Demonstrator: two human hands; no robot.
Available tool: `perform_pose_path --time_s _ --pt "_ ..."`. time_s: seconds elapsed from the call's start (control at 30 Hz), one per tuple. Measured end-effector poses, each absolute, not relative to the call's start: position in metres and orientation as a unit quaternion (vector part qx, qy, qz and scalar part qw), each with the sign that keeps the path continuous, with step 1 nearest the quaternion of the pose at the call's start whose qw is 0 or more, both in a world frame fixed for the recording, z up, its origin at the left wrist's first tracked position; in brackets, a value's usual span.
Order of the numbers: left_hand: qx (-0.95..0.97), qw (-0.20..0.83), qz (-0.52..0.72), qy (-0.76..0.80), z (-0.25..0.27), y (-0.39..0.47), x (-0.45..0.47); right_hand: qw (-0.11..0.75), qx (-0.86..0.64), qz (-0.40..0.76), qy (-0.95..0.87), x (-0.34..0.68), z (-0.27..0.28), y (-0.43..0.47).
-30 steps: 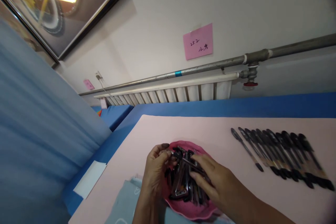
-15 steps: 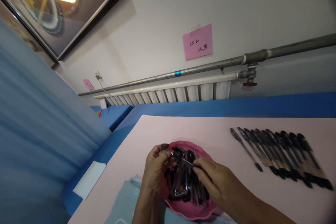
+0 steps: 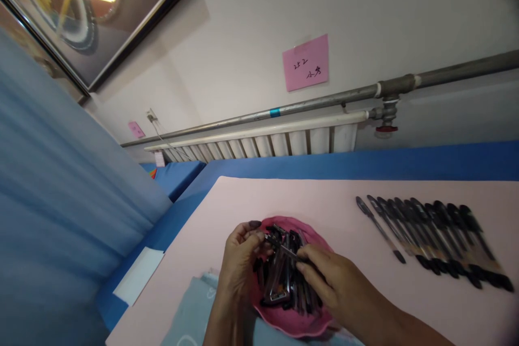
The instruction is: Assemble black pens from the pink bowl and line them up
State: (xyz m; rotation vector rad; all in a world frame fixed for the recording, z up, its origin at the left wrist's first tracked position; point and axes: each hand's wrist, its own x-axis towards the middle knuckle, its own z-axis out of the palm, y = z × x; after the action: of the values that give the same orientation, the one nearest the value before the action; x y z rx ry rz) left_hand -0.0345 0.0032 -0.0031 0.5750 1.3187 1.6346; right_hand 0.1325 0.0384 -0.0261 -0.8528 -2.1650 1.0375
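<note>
Over a pink scalloped bowl (image 3: 298,330), a slim pen (image 3: 287,250) spans my two hands. My left hand (image 3: 242,251) is closed around its left end, and a small dark piece shows at those fingertips, too blurred to name. My right hand (image 3: 328,270) pinches the pen's other end between thumb and fingers. Beneath the hands, the bowl is heaped with pen parts (image 3: 279,281), clear barrels and black caps among them. Part of the heap is hidden by my hands. To the right lies a row of capped black pens (image 3: 433,238), side by side on the pink sheet.
The pink sheet (image 3: 247,194) covers a blue surface (image 3: 324,167) against the wall. Light blue cloth (image 3: 190,308) lies by my left forearm, and white paper (image 3: 139,275) farther left. A blue curtain (image 3: 60,189) hangs at the left. A radiator (image 3: 279,143) and pipe run behind.
Both hands stay over the bowl with the pen between them. My right hand has shifted very slightly; the row of pens is unchanged.
</note>
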Motion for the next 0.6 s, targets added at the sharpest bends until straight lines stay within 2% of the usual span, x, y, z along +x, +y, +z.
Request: perform_pose_path --time_s 0.17,0.4,0.6 --pt "0.244 0.435 0.673 0.546 -0.001 0.003 -0.035 0.343 -0.334 0.446 -0.756 0.134 -0.019 0.05" --pt "0.306 0.382 0.627 0.606 -0.007 0.003 -0.036 0.353 -0.371 0.685 -0.518 0.134 -0.016 0.062" --pt "0.33 0.321 0.606 0.649 -0.013 0.005 -0.042 0.354 -0.368 0.71 -0.485 0.135 -0.018 0.065"
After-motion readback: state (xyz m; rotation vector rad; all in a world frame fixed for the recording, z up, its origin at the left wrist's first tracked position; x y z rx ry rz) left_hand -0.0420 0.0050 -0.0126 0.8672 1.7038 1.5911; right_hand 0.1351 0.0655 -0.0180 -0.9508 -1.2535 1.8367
